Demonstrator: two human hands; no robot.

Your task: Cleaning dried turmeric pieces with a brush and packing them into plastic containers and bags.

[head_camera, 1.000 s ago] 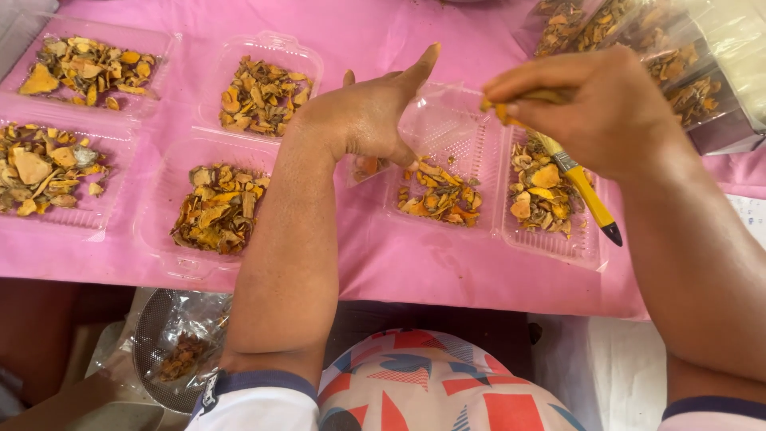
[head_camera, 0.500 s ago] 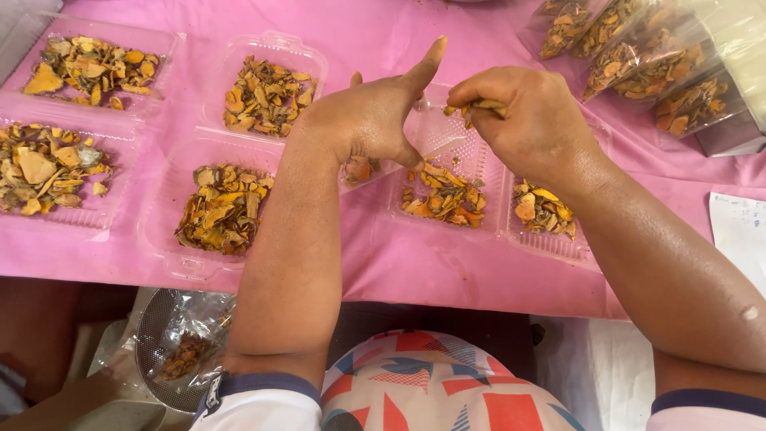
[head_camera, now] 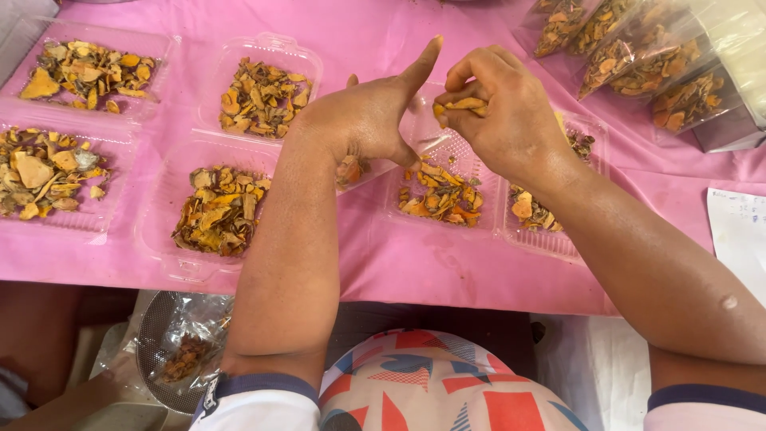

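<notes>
Above an open clear plastic clamshell tray point(head_camera: 447, 152) of dry, curled orange-yellow slices on the pink-covered bench point(head_camera: 415, 263), the right hand point(head_camera: 499, 104) pinches one thin orange dried slice point(head_camera: 461, 104) in closed fingers, while the left hand point(head_camera: 363, 120) stays half open, thumb raised, beside clear filled bags point(head_camera: 638, 56) at far right.

a smooth pink cloth-covered table point(head_camera: 415, 271) fills the upper two thirds of the frame, evenly lit with soft shadows. at the right edge lies a white sheet of paper point(head_camera: 738, 231). below the table's near edge, lower left, the space is dim and shadowed.
</notes>
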